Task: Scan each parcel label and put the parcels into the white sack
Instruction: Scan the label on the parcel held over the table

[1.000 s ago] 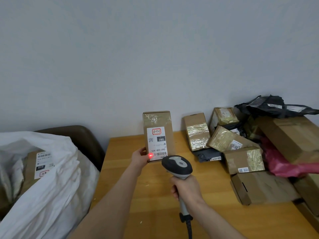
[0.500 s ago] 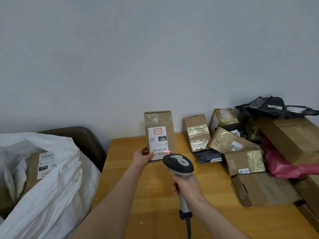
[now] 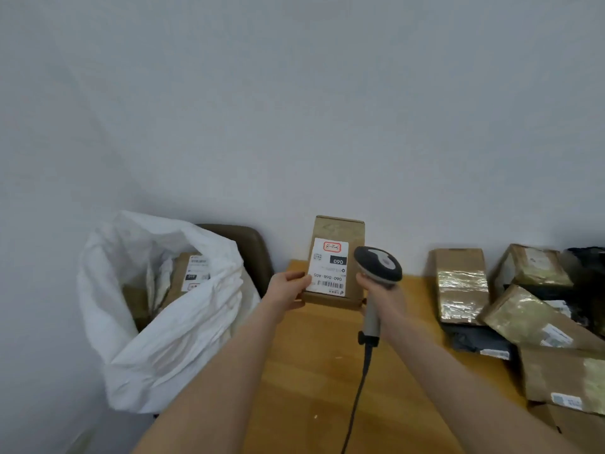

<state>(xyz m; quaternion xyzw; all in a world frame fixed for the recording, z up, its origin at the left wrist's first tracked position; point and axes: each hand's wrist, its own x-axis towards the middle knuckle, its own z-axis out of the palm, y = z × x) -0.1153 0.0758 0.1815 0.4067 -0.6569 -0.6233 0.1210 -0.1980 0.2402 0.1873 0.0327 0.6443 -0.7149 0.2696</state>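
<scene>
Pale bare wall (image 3: 294, 109) behind, wooden table (image 3: 311, 371) below and off to the right. Holds a brown cardboard parcel (image 3: 339, 229) upright over the far part of the table, left hand (image 3: 289, 290) clamped on its lower left edge with the thumb at the rim of the white label (image 3: 329, 267), barcode side turned toward the camera. Grips the handle of a corded grey scanner (image 3: 378, 265) in the right hand (image 3: 383, 298), fingers wrapped firmly round it, scanner head just in front of the parcel's right side. Shows no red light on the barcode, so cannot tell whether the read has registered. Finds the white sack (image 3: 183, 339) open-mouthed to the left, leaning against a dark brown chair (image 3: 248, 244), near the held parcel but not touching it, with at least one labelled box (image 3: 193, 271) already inside. Leaves plenty undone, judging by the table's right side: several taped boxes (image 3: 461, 283), a grey mailer (image 3: 481, 344) and a black bag (image 3: 589, 257) heaped together, none in hand. Seems early to midway overall: scan of this parcel in hand or just finished, then a swing left into the sack, then the heap, one by one
</scene>
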